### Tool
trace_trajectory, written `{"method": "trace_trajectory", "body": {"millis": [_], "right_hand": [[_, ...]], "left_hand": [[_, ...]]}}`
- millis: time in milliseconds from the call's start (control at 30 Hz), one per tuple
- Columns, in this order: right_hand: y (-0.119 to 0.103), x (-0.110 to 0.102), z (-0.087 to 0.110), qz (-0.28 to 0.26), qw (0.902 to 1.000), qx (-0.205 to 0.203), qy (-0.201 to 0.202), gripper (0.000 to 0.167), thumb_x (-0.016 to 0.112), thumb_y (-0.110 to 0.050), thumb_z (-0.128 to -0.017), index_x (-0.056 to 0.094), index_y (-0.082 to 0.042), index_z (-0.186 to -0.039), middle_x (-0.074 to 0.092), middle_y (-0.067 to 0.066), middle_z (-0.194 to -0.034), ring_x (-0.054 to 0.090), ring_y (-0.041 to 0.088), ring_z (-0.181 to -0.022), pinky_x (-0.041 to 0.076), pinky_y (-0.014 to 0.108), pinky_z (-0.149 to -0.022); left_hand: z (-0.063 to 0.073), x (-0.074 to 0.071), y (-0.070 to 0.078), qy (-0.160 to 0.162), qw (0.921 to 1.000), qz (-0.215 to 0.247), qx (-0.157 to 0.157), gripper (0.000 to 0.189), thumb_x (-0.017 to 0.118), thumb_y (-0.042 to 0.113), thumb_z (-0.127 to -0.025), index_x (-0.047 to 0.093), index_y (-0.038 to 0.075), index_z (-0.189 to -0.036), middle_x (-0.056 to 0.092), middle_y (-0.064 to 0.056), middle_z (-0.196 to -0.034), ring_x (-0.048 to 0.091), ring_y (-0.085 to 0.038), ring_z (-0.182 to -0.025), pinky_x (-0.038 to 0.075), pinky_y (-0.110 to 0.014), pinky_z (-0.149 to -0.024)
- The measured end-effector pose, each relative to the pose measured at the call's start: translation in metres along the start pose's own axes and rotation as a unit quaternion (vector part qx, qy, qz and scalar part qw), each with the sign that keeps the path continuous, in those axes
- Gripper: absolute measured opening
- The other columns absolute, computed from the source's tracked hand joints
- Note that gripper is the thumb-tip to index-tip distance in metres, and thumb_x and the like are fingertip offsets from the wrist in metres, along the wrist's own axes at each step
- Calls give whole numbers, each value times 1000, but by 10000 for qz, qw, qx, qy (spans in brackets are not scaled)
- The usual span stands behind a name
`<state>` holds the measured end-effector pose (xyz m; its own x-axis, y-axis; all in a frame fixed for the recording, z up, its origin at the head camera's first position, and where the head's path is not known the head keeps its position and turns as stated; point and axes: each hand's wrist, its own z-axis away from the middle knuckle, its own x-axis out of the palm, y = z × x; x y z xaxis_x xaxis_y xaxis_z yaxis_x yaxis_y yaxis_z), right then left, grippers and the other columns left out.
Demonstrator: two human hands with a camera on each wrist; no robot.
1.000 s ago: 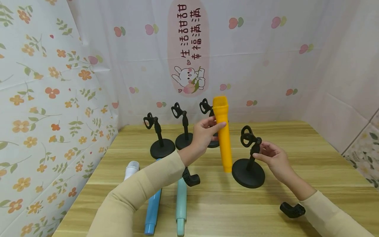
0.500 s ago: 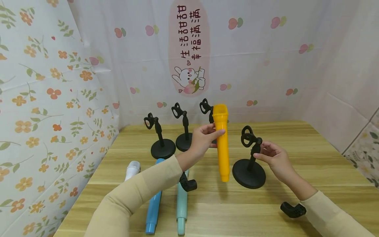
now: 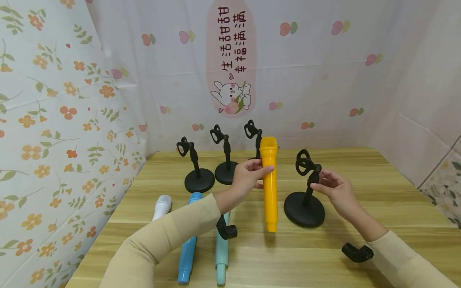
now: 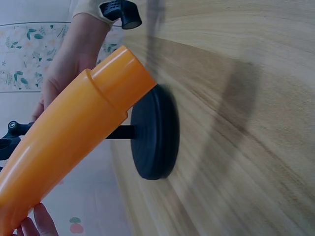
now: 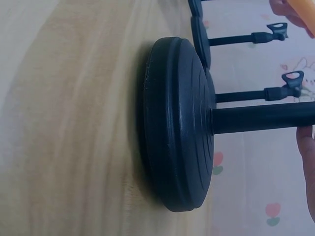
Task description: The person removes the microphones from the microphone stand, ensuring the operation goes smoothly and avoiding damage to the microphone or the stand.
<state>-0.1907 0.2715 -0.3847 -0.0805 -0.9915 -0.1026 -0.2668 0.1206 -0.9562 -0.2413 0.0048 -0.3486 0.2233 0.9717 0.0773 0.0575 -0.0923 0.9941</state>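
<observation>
A yellow microphone [image 3: 270,200] is held nearly upright by my left hand [image 3: 246,180], thumb across its handle and head end up. Its lower end is above the table, as the left wrist view of the orange-looking handle [image 4: 74,128] shows. To the right, my right hand [image 3: 336,194] grips the upper stem of a black desktop microphone stand [image 3: 304,210]. The stand is upright, its ring-shaped clip [image 3: 305,165] bare and facing left. In the right wrist view its round base [image 5: 179,128] is close to the tabletop; I cannot tell whether it touches.
Behind stand several more black stands, such as the left one [image 3: 199,180] and the middle one [image 3: 226,173]. On the wooden table [image 3: 288,264] at front left lie a white microphone [image 3: 163,206], a blue one [image 3: 187,256] and a mint-green one [image 3: 221,256], partly under my left arm.
My left hand has lowered the yellow microphone and brought it closer to vertical. The right hand keeps its grip on the stand, which has barely shifted.
</observation>
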Motion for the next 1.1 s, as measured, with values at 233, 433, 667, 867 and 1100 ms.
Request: {"method": "trace_trajectory", "body": {"millis": [233,433,667,867,1100], "right_hand": [[-4,-4,-8,-23,9999,-70,133,27,74,-4,-86,65,-19,-105,58,-9,-101,57,2,-93,50,12,-76],[-7,-6,-16,-442,9987,-205,136,27,74,0,-85,67,-16,-105,61,-9,-99,58,4,-95,51,13,-78],[-12,-6,-27,-794,9961,-314,207,28,73,1,-85,67,-15,-106,62,-7,-102,58,6,-93,51,15,-78],[-15,-6,-37,-865,9954,-352,193,29,74,1,-85,66,-14,-108,61,-4,-103,62,5,-93,51,15,-79],[-17,-5,-50,-855,9953,-408,209,28,74,0,-85,65,-13,-108,62,-4,-100,62,5,-95,51,15,-80]], "left_hand": [[3,-1,-6,-15,10000,-22,-88,35,81,24,-81,69,6,-109,64,-7,-89,66,-19,-75,59,-38,-59],[8,-1,-13,48,9995,-65,-304,36,82,24,-80,69,6,-109,64,-6,-90,66,-19,-76,59,-38,-59],[14,-1,-17,42,9990,-96,-433,34,81,23,-81,69,5,-107,65,-7,-89,66,-19,-74,58,-38,-58],[19,-2,-18,21,9977,-313,-598,37,81,27,-82,68,4,-109,66,-6,-90,67,-19,-75,59,-37,-59],[22,-3,-25,47,9962,-390,-781,41,81,28,-82,67,3,-111,65,-7,-92,66,-19,-74,59,-37,-59]]}}
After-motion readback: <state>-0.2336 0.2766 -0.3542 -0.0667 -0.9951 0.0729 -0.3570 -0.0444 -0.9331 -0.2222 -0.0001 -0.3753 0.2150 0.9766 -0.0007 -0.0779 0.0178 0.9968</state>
